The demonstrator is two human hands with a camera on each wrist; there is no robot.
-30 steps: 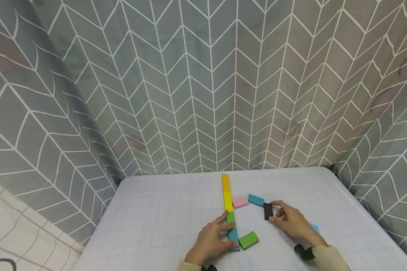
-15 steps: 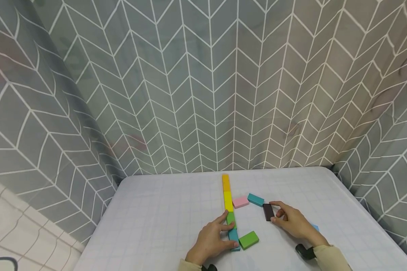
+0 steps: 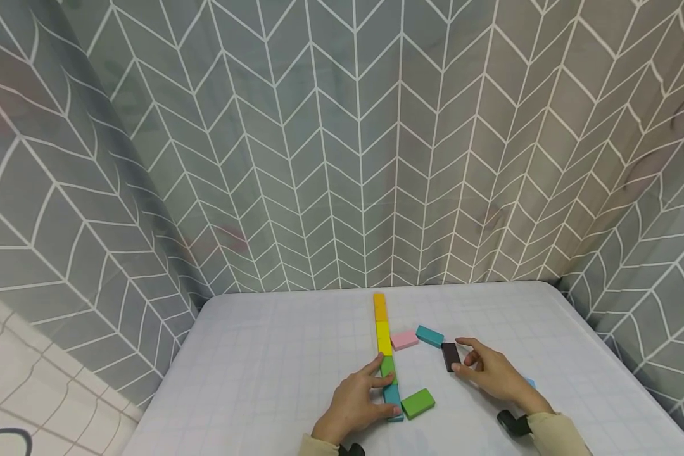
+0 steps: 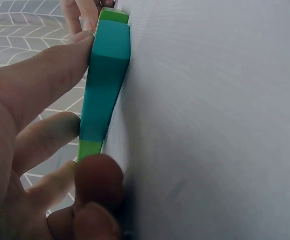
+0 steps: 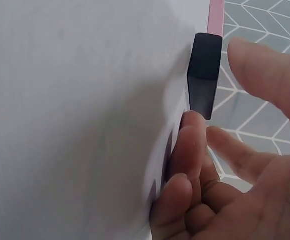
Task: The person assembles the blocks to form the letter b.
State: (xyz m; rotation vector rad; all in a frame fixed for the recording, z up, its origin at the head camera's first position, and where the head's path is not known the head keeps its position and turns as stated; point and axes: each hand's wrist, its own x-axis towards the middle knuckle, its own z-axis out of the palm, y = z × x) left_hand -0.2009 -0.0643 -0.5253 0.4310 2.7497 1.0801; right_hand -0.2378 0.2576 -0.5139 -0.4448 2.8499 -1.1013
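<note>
In the head view my left hand (image 3: 353, 405) rests on a straight row of flat blocks. Its thumb touches the teal block (image 4: 107, 65) nearest me, and its other fingers lie along the green block (image 3: 387, 369) beyond it. My right hand (image 3: 493, 373) is beside a black block (image 3: 450, 357), thumb and index finger spread near its right side. In the right wrist view the thumb stands apart from that black block (image 5: 205, 62), while a fingertip is close to its far end; whether it touches is unclear.
Yellow (image 3: 383, 337) and orange (image 3: 380, 307) blocks continue the row. A pink block (image 3: 405, 340) and another teal block (image 3: 430, 336) lead from it toward the black one. A second green block (image 3: 418, 403) angles off the near end. Part of a light blue block (image 3: 530, 382) shows behind the right hand.
The black block has turned slightly, its near end shifting right. The right hand has shifted a little beside it. My left hand stays where it was on the row.
</note>
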